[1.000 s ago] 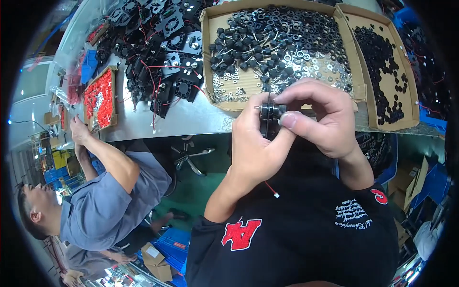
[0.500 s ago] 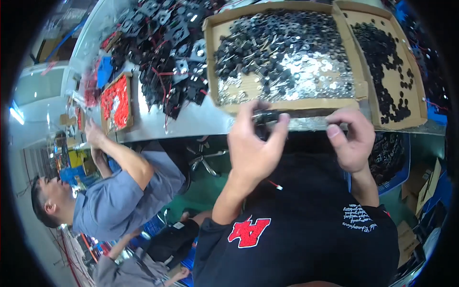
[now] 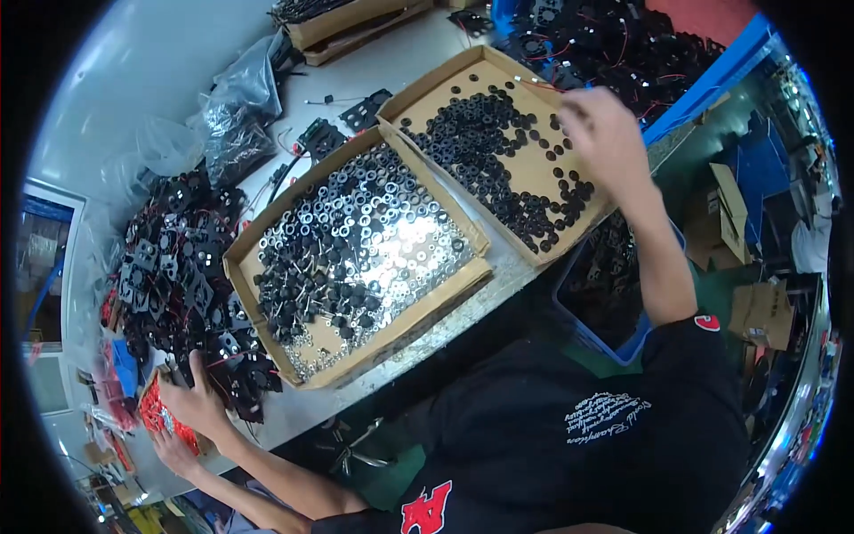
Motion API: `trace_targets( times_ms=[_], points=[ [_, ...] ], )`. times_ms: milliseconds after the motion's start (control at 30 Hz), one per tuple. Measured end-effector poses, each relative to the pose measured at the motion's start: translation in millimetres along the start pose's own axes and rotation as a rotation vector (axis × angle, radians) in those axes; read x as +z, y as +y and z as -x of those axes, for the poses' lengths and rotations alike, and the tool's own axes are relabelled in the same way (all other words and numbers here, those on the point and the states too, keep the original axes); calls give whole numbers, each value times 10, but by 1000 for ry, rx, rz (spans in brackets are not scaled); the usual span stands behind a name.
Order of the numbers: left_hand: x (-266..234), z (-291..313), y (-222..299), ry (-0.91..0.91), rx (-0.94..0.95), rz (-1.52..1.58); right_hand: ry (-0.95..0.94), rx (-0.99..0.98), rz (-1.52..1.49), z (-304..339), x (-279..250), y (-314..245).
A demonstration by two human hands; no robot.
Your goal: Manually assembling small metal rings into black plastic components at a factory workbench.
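My right hand (image 3: 607, 141) is raised over the far right corner of a cardboard tray (image 3: 569, 233) of black round discs (image 3: 480, 133). Its fingers are curled and blurred, and what they hold is hidden. A thin red wire with a white connector (image 3: 519, 80) runs from the tray's far rim up to its fingertips. At the lower left, my left hand (image 3: 197, 406) is open with the thumb up, over a small box of red parts (image 3: 153, 405). Another person's hand (image 3: 176, 452) lies just below it, at the same box.
Between my hands stands a cardboard tray (image 3: 391, 351) of metal washers and black-headed screws. Heaped black parts with wires (image 3: 165, 258) lie left, and another heap (image 3: 614, 53) lies back right beside a blue bar (image 3: 712, 80). Plastic bags (image 3: 236, 116) and a blue crate (image 3: 614, 349) are nearby.
My view has turned to the right. My left hand has let go of the dark part and moved left to the red parts; my right hand has moved out over the disc tray.
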State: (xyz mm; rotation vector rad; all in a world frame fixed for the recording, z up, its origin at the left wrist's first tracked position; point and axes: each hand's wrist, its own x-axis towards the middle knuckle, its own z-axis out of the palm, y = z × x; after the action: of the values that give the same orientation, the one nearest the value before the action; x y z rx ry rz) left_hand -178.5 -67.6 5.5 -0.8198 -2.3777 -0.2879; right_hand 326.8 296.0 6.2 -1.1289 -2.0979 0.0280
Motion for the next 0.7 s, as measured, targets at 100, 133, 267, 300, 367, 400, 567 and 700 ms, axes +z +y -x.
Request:
trace_targets(
  times_ms=[100, 133, 267, 300, 367, 400, 567, 700],
  points=[
    [-114, 172, 312, 106, -56, 204, -13, 127, 566, -366, -44, 466],
    [-196, 292, 487, 141, -98, 319, -28, 205, 672, -472, -37, 581],
    [-358, 918, 1082, 34, 89, 582, -254, 512, 706, -1009, 65, 818],
    [-395, 1034, 1198, 60, 257, 577, -400, 595, 682, -1073, 85, 848],
    [-517, 1271, 1391, 41, 344, 660, -351, 593, 700, -1154, 18, 820],
    [-580, 1357, 1443, -4, 363, 714, -364, 580, 720, -1186, -47, 847],
    [-737, 1576, 1585, -112, 338, 961, 5, 433, 632, -1106, -343, 695],
    [-785, 1545, 1690, -407, 247, 1220, 199, 372, -322, -857, -469, 2]
  ],
)
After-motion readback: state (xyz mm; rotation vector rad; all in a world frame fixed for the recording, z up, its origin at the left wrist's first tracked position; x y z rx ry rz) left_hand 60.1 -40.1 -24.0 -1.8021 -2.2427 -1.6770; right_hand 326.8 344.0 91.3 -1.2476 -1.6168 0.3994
